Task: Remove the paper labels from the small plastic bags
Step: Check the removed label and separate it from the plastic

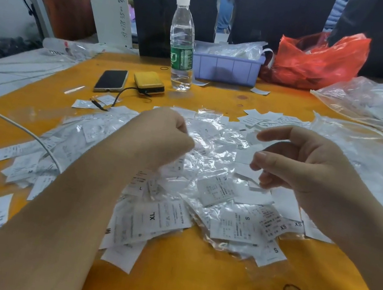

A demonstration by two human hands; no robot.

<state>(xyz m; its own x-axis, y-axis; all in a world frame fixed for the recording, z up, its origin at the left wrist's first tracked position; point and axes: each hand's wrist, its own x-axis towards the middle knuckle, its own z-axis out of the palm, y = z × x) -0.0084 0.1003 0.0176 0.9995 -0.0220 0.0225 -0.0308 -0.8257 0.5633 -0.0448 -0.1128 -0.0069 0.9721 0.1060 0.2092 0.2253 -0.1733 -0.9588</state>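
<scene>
**Label half out, pile waiting to swallow it**

Your left hand [163, 137] is clenched around a crinkly clear bag [179, 168], mostly hidden under the fist. Your right hand [308, 169] pinches a flat white label [246, 154] between thumb and fingertip, the other fingers loosely curled. Both hover over the heap of bags [202, 197] on the orange table [187, 283].

The risk, as I judge it: the film is thin and slippery, so a hard tug could tear it or snap the label loose into the heap, where it looks like every other slip. Loose labels and filled bags already mix there; keep them apart. The cable [11, 125] near your left forearm could snag.
</scene>
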